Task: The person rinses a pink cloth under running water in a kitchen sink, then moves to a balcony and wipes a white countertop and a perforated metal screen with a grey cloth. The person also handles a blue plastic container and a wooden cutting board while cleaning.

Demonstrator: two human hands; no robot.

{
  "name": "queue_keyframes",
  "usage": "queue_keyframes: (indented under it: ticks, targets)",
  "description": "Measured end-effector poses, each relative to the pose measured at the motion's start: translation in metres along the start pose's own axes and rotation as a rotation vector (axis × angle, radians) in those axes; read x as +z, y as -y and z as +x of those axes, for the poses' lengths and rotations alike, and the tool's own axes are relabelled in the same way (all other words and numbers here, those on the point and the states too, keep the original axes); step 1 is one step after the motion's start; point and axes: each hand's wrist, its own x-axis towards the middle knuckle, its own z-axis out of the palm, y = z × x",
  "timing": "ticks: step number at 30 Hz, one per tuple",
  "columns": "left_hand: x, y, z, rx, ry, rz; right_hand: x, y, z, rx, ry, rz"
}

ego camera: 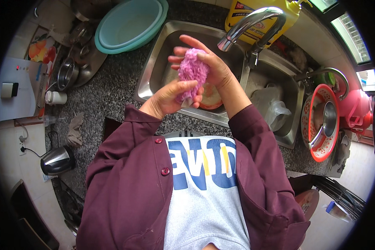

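A bunched pink fluffy cloth (193, 70) is held between my two hands over the left basin of a stainless steel sink (147, 84). My left hand (172, 95) grips its lower end, thumb laid across it, and a pale corner pokes out below. My right hand (211, 64) holds the upper end with the thumb on top; its other fingers are spread. Beneath the hands, partly hidden, a bowl with an orange-red rim (214, 105) lies in the basin. The chrome faucet (253, 23) arches above and to the right of my hands.
Nested teal plastic basins (125, 50) stand on the granite counter at the upper left. Behind the faucet is a yellow jug (240, 18). The right sink basin holds a clear plastic bag (278, 114). A red enamel basin (306, 115) with a metal ladle sits at right, an electric kettle (57, 161) at left.
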Motion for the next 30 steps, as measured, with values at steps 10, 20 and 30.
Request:
queue_keyframes:
  ticks: [10, 20, 30]
  targets:
    - [-0.003, -0.006, 0.007, -0.215, -0.190, 0.162, 0.017, -0.002, 0.005, 0.084, -0.239, -0.891]
    - [-0.017, 0.011, 0.036, -0.196, -0.465, 0.657, -0.003, -0.042, 0.010, 0.066, -0.580, -1.414]
    - [-0.131, 0.077, 0.092, 0.540, -0.553, 2.044, -0.025, -0.062, 0.019, 0.063, -0.792, -1.548]
